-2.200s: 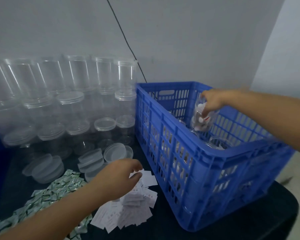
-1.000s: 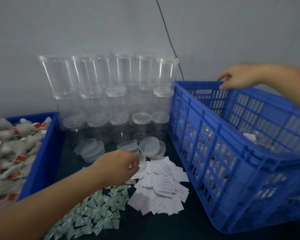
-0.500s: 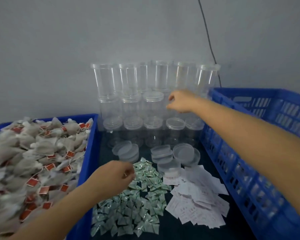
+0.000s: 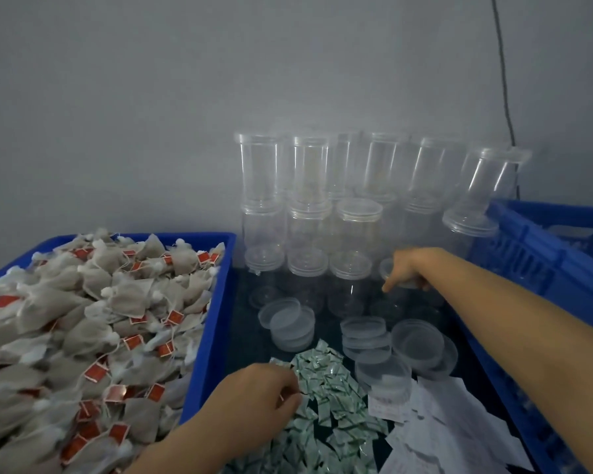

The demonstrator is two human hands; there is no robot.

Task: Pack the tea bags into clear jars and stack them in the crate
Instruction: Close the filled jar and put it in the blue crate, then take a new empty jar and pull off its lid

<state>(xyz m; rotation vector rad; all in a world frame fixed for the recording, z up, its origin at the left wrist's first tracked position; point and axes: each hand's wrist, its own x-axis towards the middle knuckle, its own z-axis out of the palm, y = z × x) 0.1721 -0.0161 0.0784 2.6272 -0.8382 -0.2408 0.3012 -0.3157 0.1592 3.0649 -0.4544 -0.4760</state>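
Observation:
A blue tray (image 4: 215, 313) on the left is heaped with tea bags (image 4: 93, 313) bearing red tags. Empty clear jars (image 4: 358, 220) stand stacked in rows against the wall. My right hand (image 4: 408, 268) reaches to the bottom row and grips the top of a clear jar (image 4: 396, 302) there. My left hand (image 4: 257, 401) is curled at the edge of a pile of green-white sachets (image 4: 329, 388), fingertips pinching into it. The blue crate (image 4: 534, 248) shows at the right edge; its inside is out of view.
Loose clear lids (image 4: 288, 319) lie on the dark table in front of the jars, more lids (image 4: 421, 343) to the right. White paper slips (image 4: 445, 425) are piled beside the sachets. One top jar (image 4: 476, 196) leans against the crate. A cable (image 4: 504, 80) hangs down the wall.
My view swung left from the crate to the tray. My right hand left the crate, dropped from the upper jars to the bottom row. My left hand moved from the slips to the sachets.

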